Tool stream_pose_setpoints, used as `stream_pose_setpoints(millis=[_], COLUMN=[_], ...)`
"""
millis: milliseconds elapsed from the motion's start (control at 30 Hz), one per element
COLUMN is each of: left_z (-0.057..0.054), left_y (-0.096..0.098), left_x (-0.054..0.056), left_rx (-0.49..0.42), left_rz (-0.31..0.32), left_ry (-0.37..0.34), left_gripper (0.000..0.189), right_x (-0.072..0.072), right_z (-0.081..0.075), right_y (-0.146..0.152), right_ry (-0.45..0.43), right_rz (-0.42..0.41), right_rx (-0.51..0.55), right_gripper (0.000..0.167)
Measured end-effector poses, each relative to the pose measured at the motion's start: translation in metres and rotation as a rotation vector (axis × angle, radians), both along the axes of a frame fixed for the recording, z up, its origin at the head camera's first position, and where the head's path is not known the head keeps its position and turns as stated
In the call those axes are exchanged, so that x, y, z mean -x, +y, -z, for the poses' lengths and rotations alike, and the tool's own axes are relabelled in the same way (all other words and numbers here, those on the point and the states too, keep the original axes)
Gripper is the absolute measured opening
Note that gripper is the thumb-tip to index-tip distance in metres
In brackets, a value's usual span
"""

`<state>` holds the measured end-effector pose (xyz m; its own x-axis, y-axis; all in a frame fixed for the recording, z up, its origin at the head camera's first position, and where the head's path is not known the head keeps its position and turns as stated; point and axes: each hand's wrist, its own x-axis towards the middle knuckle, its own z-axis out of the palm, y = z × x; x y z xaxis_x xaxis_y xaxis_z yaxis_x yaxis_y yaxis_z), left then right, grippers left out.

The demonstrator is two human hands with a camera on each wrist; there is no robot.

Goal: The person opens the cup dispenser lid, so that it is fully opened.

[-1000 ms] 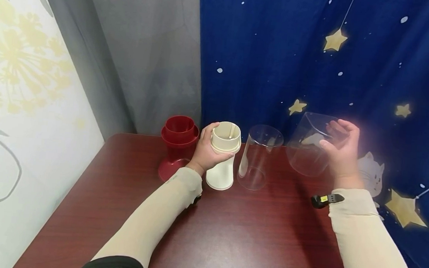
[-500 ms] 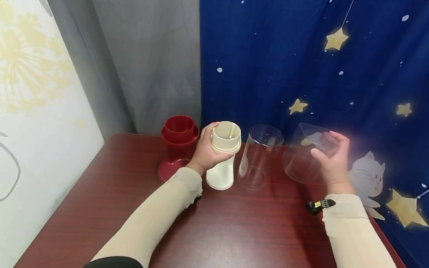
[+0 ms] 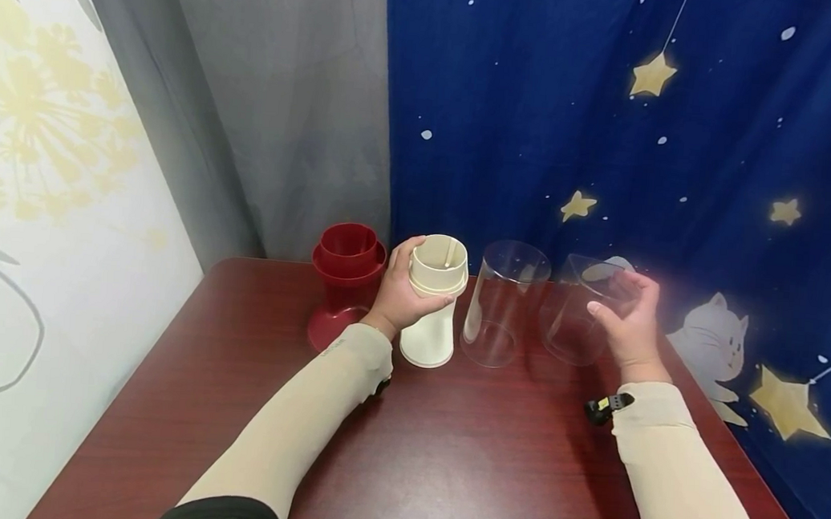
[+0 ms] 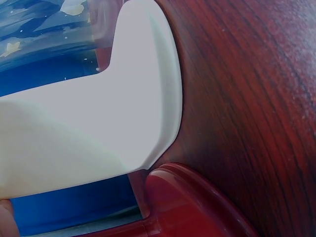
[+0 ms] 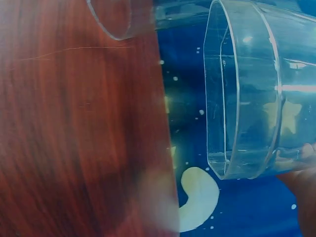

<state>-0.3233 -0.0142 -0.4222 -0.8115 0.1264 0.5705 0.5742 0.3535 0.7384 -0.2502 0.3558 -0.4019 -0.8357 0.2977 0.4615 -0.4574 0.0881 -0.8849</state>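
Observation:
My left hand [image 3: 400,295] grips the collar of a cream plastic stand [image 3: 430,337], which is upright at the back of the table, with a hollow round top and a flared foot. Its foot [image 4: 143,98] fills much of the left wrist view. With thumb and fingers, my right hand [image 3: 634,325] holds a clear plastic container [image 3: 572,323], tilted, at its upper end. In the right wrist view the container's open rim [image 5: 222,108] faces the table surface. Between the two hands stands another clear cylinder [image 3: 499,326].
Left of the cream stand is a red stand [image 3: 345,275] of similar shape, its foot [image 4: 192,202] close beside the cream one. A dark red wooden table [image 3: 438,454] lies beneath. Behind it hang a grey curtain [image 3: 309,123] and a blue star-patterned curtain [image 3: 514,97].
My right hand has come down and to the left with the clear container, bringing it closer to the table and the standing cylinder. My left hand stays on the cream stand.

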Motion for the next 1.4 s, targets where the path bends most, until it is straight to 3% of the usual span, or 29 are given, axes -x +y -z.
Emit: stream_pose_setpoints(millis=[300,733,900,1033,1267,1400], left_z=[-0.002,0.0,0.0,0.0,0.0,-0.002], left_y=[0.002,0.001,0.001,0.001,-0.001,-0.002], left_x=[-0.002,-0.001,-0.001,-0.001,-0.001,-0.001], left_rx=[0.002,0.012,0.018,0.018,0.012,0.011], left_rz=[0.007,0.007,0.001,0.001,-0.001,0.001], left_ry=[-0.008,-0.022,-0.032,-0.035,-0.014,-0.011], left_gripper=[0.109,0.109,0.109,0.109,0.108,0.108], right_x=[0.001,0.008,-0.002,-0.011,0.005,0.005], right_z=[0.016,0.037,0.034,0.024,0.046,0.047], right_y=[-0.004,-0.005,-0.007,-0.013,0.002,0.003], right_ry=[-0.146,-0.229,-0.301,-0.299,-0.278,-0.269], right_rz=[0.083,0.054,0.036,-0.002,-0.006,-0.031], right_rx=[-0.158,-0.236,-0.318,-0.324,-0.343,-0.33], right_gripper=[0.077,0.084,0.084,0.083,0.084,0.084])
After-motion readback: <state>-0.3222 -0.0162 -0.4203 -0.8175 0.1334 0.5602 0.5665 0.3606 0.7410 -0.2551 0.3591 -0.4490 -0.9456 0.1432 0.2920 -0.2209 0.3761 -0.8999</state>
